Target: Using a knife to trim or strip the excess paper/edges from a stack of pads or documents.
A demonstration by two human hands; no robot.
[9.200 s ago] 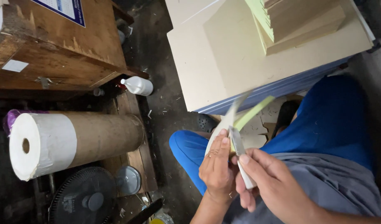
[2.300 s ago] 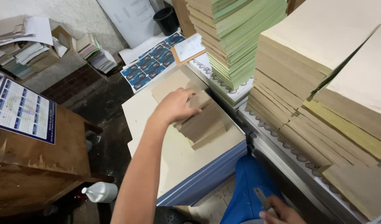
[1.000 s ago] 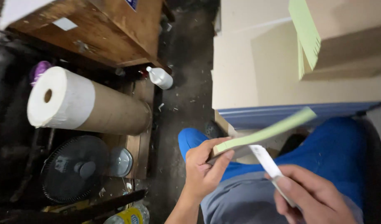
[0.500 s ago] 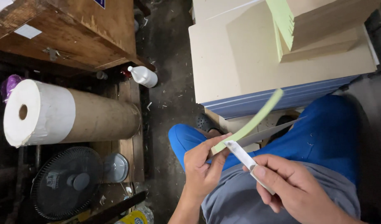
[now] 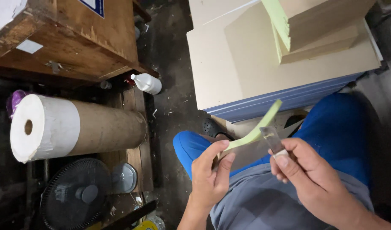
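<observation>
Left hand [image 5: 210,179] pinches the thin pale-green card strip [image 5: 256,132] at its lower end, fingers closed, so it bows free over the lap. Right hand [image 5: 306,179] grips a flat metal blade [image 5: 272,138] against the strip's edge.

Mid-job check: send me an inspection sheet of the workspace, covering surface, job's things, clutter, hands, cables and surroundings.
Surface: cream board stack on a blue-edged base, smaller tan and pale green stacks on top.
Job's things: thin stack of pale green sheets, bent upward; small flat metal blade against its edge.
Clutter: white plastic bottle, big brown paper roll, black fan lying on the floor; paper scraps on dark floor.
Hands: left hand pinches the sheets' lower end; right hand grips the blade.
Cables: nothing seen.
Surroundings: worn wooden crate at upper left; the person sits in blue trousers.
</observation>
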